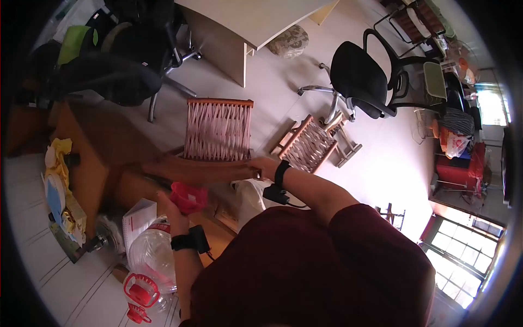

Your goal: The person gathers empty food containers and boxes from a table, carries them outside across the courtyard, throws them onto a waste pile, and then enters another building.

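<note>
My left hand (pixel 172 213), with a black strap at the wrist, is at the lower left beside a brown wooden cabinet. A crumpled red plastic bag (pixel 188 198) is at its thumb side, and the hand appears closed on it; part of the fingers is hidden. My right hand (pixel 265 168), also strapped at the wrist, is closed round the near end of a long reddish-brown wooden board (pixel 207 170). That board runs leftward to the cabinet (pixel 103 147). Pale fabric or a bag (pixel 250 199) lies below my right forearm.
Two woven-seat stools (pixel 219 129) (pixel 306 144) stand on the floor ahead. Office chairs (pixel 357 76) are at the right and upper left, around a pale desk (pixel 239 22). A large clear bottle with a red handle (pixel 143 289) and a spiral notebook (pixel 139 223) lie at the lower left.
</note>
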Demonstrator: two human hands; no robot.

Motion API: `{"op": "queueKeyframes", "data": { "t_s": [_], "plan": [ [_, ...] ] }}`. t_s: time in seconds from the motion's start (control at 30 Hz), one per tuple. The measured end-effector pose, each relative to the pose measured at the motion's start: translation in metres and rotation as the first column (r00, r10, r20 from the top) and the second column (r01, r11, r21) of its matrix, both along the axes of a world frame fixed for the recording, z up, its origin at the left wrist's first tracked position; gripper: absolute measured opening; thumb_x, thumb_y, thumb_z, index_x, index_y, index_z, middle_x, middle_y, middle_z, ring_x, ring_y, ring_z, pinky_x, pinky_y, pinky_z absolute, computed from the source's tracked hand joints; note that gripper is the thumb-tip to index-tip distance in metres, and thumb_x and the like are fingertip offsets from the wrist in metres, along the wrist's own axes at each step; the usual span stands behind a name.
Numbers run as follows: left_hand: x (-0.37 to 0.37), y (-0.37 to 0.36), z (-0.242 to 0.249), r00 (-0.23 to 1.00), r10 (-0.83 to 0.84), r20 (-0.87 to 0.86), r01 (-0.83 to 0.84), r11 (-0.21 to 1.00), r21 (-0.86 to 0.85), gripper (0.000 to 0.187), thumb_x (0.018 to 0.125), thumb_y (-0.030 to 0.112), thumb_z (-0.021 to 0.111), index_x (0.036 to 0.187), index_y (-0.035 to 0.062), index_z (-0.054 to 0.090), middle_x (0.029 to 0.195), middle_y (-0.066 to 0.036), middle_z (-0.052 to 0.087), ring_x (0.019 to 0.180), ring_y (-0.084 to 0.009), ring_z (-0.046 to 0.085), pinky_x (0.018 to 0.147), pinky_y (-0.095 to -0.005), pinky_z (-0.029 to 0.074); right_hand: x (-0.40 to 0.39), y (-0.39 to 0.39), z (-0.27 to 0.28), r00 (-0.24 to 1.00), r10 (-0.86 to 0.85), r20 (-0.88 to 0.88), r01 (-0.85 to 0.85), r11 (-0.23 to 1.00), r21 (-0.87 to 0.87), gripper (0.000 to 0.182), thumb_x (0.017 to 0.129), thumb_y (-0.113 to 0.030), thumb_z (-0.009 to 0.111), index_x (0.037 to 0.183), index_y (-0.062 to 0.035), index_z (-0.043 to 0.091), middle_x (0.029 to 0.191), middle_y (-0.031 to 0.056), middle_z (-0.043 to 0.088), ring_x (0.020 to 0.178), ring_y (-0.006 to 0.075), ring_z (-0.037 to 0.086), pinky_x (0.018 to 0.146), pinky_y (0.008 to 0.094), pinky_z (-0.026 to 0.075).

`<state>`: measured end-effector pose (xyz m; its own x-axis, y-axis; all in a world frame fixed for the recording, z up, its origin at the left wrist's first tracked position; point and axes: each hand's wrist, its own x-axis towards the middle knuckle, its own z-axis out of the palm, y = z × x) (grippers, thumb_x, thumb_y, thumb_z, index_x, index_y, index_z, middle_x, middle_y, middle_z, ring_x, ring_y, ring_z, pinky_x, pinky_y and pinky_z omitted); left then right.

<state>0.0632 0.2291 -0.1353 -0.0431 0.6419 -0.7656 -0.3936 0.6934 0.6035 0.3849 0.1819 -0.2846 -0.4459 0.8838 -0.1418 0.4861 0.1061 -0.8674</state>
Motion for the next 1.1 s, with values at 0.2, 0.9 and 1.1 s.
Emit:
{"op": "queueKeyframes", "data": {
  "t_s": [0.2,0.9,1.1],
  "plan": [
    [-0.005,-0.002,-0.037,0.999,-0.020,0.032,0.021,0.999,-0.026,0.058,0.086,0.055,0.045,0.119,0.0081,0.047,0.114,-0.005,0.053,0.102,-0.0196,0.053,0.082,-0.0330,0.046,0.039,-0.013,-0.012,0.895,-0.445,0.018,0.291,0.553,-0.781,0.033,0.068,-0.003,0.057,0.101,-0.0023,0.057,0.068,0.0132,0.059,0.053,0.0221,0.058,0.045,0.0345,0.043],
    [0.243,-0.004,-0.026,0.559,-0.513,-0.651,0.753,0.643,0.140,0.062,0.067,0.042,0.069,0.109,0.0001,0.055,0.091,-0.016,0.062,0.083,-0.0229,0.061,0.074,-0.0301,0.048,0.427,-0.084,-0.013,0.895,-0.410,0.175,0.442,0.868,-0.226,0.009,0.074,-0.019,0.059,0.074,-0.0104,0.057,0.061,0.0022,0.053,0.048,0.0156,0.049,0.040,0.0287,0.038],
    [0.130,-0.010,0.007,0.702,-0.338,-0.627,0.562,0.804,0.196,0.051,0.068,0.043,0.067,0.097,0.0011,0.061,0.089,-0.016,0.063,0.083,-0.0257,0.062,0.075,-0.0328,0.049,0.525,-0.112,-0.104,0.541,-0.751,0.377,0.772,0.266,-0.577,0.052,0.074,-0.030,0.059,0.113,0.0020,0.049,0.098,0.0105,0.060,0.086,0.0260,0.058,0.076,0.0361,0.048]
  ]
}}
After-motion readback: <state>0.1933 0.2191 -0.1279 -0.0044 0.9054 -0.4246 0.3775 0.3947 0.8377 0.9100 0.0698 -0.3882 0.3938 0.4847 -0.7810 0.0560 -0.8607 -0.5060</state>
